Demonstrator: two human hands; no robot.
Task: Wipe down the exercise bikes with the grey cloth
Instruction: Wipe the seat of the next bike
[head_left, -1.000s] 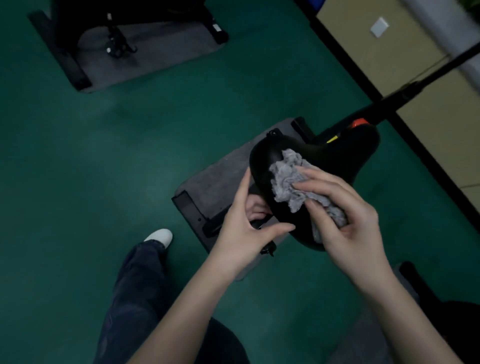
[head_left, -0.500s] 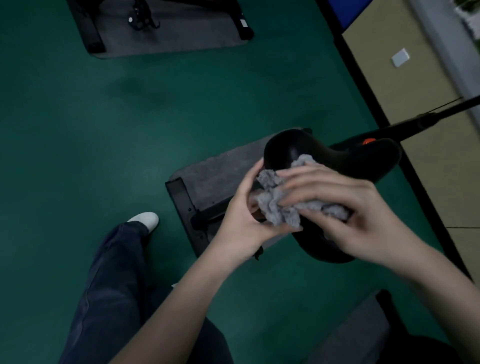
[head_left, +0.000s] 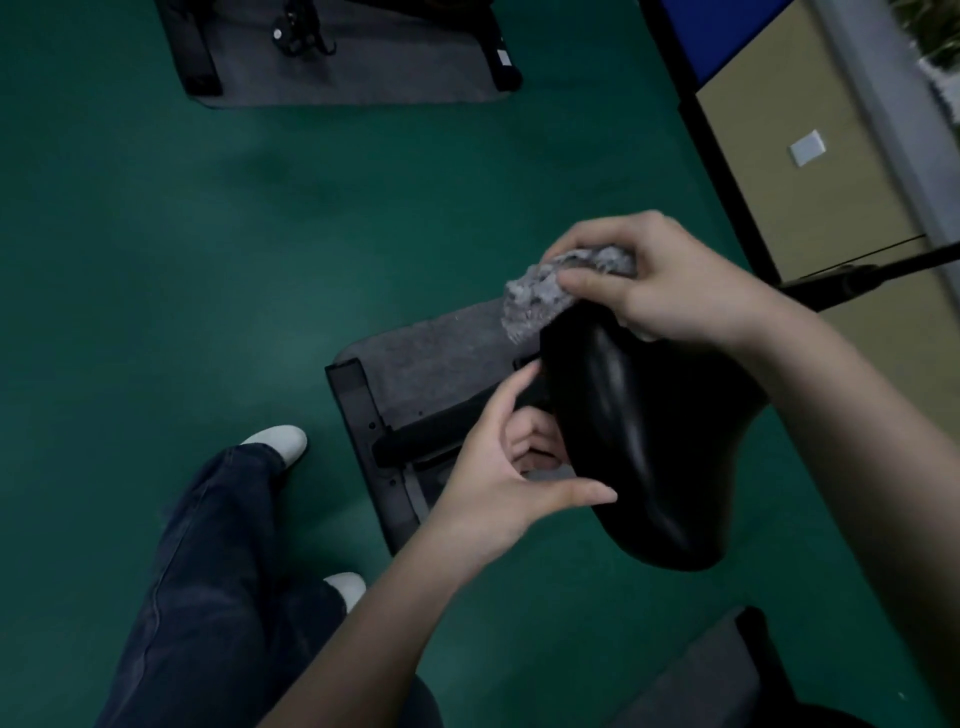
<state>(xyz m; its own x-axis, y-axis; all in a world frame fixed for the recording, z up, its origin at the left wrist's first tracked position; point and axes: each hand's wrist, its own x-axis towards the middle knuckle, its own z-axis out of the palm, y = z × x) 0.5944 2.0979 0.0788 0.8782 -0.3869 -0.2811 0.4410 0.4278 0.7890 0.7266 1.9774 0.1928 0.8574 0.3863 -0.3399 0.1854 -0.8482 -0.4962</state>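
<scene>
Fingers (head_left: 592, 285) of right hand (head_left: 675, 291) clench cloth (head_left: 535, 304) on saddle (head_left: 639, 431) tip; left hand (head_left: 493, 473) curls under saddle, probably holding it.

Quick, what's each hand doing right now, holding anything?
Left hand: closed on the side of the black saddle, thumb on top, fingers curled beneath.
Right hand: closed on the grey cloth, pressing it on the saddle's far end.
</scene>
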